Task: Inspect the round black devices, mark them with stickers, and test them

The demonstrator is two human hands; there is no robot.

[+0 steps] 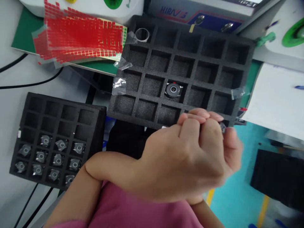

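Black foam tray: watch body seated. Left hand held over near-right corner, fingers curled; grip contents, right-hand fingers cannot be told.

1. My left arm comes up from the lower left and bends sharply at the elbow, turning my left forearm across the front of my body.
2. My left hand is held up in front of me, its back facing the camera and slightly blurred.
3. I keep its fingers bent at the knuckles, tips curled away from view; what they close on is hidden.
4. My right forearm shows at the lower right, passing up behind my left hand.
5. My right hand is mostly covered there, so its grip cannot be read.
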